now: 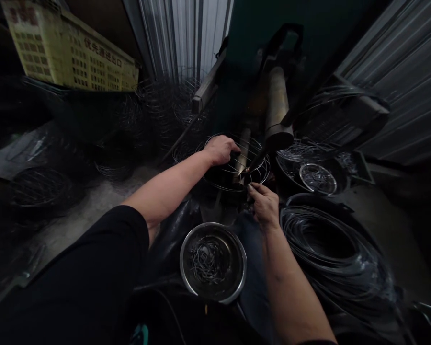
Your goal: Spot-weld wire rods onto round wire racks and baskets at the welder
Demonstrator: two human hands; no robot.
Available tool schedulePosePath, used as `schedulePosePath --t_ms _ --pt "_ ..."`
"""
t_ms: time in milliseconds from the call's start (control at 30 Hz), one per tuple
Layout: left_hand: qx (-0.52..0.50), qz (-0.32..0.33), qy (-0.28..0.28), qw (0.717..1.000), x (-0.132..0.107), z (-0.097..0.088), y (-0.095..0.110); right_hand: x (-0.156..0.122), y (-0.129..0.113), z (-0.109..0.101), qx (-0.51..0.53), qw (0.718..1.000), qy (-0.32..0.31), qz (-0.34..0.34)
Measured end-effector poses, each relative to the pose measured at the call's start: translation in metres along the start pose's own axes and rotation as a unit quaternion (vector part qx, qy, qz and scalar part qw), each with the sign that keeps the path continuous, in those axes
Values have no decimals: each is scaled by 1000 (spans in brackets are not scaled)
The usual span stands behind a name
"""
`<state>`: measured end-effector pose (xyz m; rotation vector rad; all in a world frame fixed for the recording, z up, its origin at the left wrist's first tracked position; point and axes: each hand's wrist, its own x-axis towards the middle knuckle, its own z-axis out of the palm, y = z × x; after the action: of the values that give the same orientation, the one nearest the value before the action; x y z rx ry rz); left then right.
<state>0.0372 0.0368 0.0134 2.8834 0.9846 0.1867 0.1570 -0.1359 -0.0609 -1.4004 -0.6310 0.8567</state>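
A round wire basket frame sits around the lower electrode bar of a welding machine. My left hand is closed on the frame's far left side, its forefinger stretched along the wires. Near the front rim, my right hand pinches a short piece of wire between thumb and forefinger, close to the electrode tip. The thick upper arm of the machine reaches in above the frame. Below my hands, a steel bowl in my lap holds many short bent wires.
Large coils of wire lie at my right. Behind them, a dark tub holds wire rings and a small round basket. Stacked wire frames stand at the back left, near a yellow crate. Corrugated metal sheeting rises behind.
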Motion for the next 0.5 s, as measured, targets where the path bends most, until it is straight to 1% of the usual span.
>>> schedulePosePath --t_ms 100,200,333,500 --pt "-6 -7 -13 1000 -2 -5 -7 1 -1 -3 -8 1000 -3 10" --pt "-18 -10 -27 999 -7 -10 -20 4 -1 -7 -2 1000 -8 19" --pt "-39 1 -8 999 -13 -7 -32 7 -1 -10 9 1000 4 26" --pt "-48 17 20 998 -14 1 -35 7 -1 -11 9 999 14 36"
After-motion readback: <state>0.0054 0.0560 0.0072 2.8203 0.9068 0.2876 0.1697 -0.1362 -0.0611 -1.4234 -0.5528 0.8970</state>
